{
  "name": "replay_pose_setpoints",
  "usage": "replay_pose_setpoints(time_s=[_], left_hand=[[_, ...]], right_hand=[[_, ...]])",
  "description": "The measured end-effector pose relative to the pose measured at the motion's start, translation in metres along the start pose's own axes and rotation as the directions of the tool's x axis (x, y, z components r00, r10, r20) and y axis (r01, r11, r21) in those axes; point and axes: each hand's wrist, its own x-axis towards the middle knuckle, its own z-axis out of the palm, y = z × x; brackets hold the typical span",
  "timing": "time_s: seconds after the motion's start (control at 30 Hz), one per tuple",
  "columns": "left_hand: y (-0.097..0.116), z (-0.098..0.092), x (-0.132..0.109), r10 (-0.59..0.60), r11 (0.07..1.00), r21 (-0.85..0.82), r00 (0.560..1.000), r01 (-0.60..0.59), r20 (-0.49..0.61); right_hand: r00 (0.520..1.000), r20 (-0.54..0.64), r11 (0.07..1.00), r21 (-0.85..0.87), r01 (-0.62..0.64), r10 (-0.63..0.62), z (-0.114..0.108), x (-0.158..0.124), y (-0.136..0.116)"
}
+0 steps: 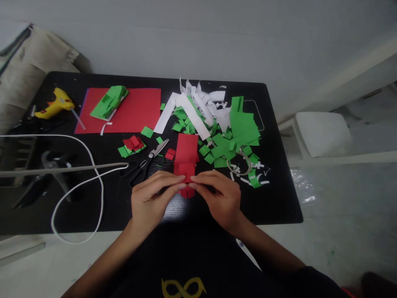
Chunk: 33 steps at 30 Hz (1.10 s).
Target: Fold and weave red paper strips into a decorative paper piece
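Red paper [186, 149] is right between the hands, with a longer strip running out past the fingertips. Left hand [151, 196] and right hand [221, 196] each pinch it between thumb and fingers, almost tip to tip, probably because something that small and thin needs steadying from both sides. Can't tell if it's one folded piece or several stacked.

Scissors [151, 155] lie just beyond the left hand on the black surface [263, 203], handles toward it, so pretty grabbable I'd say. Yellow glue gun [58, 103] is well off past that same hand, maybe to keep it out of the way. Green scraps [245, 128] are heaped beyond the right hand, white strips [195, 116] straight ahead.
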Motion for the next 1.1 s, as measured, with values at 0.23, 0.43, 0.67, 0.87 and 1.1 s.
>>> replay_pose_setpoints(time_s=[0.23, 0.43, 0.67, 0.87, 1.1], left_hand=[[0.0020, 0.0017, -0.0001, -0.083, 0.996, 0.010, 0.997, 0.083, 0.001], [0.0006, 0.0026, -0.0008, -0.085, 0.996, 0.004, 0.996, 0.085, 0.010], [-0.0009, 0.0004, 0.0031, -0.061, 0.993, 0.098, 0.998, 0.061, -0.003], [0.0017, 0.0007, 0.0050, -0.220, 0.975, -0.010, 0.973, 0.222, 0.063], [0.0019, 0.0024, 0.0038, -0.391, 0.917, -0.067, 0.919, 0.394, 0.047]], right_hand=[[0.999, 0.013, 0.998, -0.039, -0.043, 0.043, -0.0012, -0.0022, -0.0013], [1.000, 0.001, 1.000, -0.026, -0.013, 0.013, 0.0006, -0.0031, 0.0005], [0.997, 0.025, 0.996, -0.059, -0.070, 0.072, -0.0034, 0.0034, 0.0009], [0.953, 0.142, 0.955, 0.094, -0.281, 0.266, -0.0023, 0.0036, 0.0007], [0.885, 0.105, 0.856, 0.225, -0.465, 0.453, 0.0028, 0.0024, -0.0008]])
